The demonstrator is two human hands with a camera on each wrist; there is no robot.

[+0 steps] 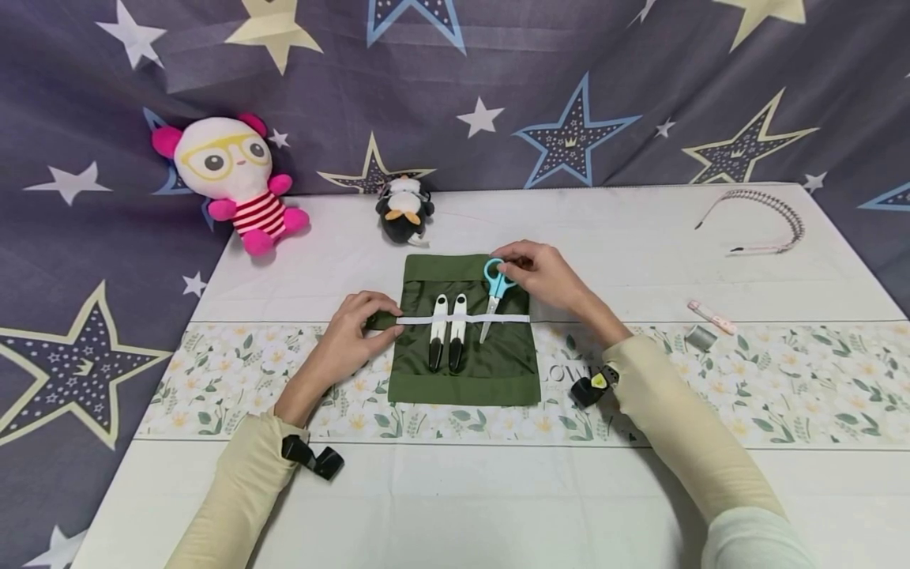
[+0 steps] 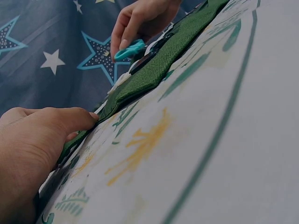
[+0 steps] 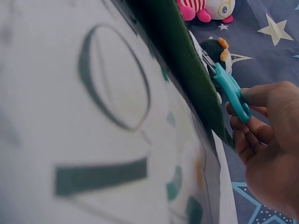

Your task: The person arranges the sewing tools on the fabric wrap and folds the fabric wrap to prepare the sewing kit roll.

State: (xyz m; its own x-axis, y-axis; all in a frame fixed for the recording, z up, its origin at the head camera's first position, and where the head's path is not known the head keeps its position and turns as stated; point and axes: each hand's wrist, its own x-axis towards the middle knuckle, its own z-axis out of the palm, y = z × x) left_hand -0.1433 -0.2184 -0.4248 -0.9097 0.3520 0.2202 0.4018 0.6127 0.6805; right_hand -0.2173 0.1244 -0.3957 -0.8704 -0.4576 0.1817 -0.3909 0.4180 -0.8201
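Note:
A dark green fabric organizer (image 1: 465, 391) lies spread on the table, with a white elastic band (image 1: 512, 318) across its middle. My left hand (image 1: 350, 336) pinches a green tab at the organizer's left edge, beside the band's end. With thumb and fingers, my right hand (image 1: 543, 273) holds light blue-handled scissors (image 1: 495, 284) by a handle loop. The scissors' blades point down across the band; whether they pass under it, I cannot tell. Left of them, two white tools with black ends (image 1: 438, 332) sit side by side, held under the band.
A pink-and-white plush toy (image 1: 245, 182) and a penguin plush (image 1: 404, 209) sit at the back. To the right are a headband (image 1: 792, 217), a grey spool (image 1: 701, 338) and a small pink stick-like item (image 1: 713, 316). A starry curtain (image 1: 483, 79) hangs behind the table.

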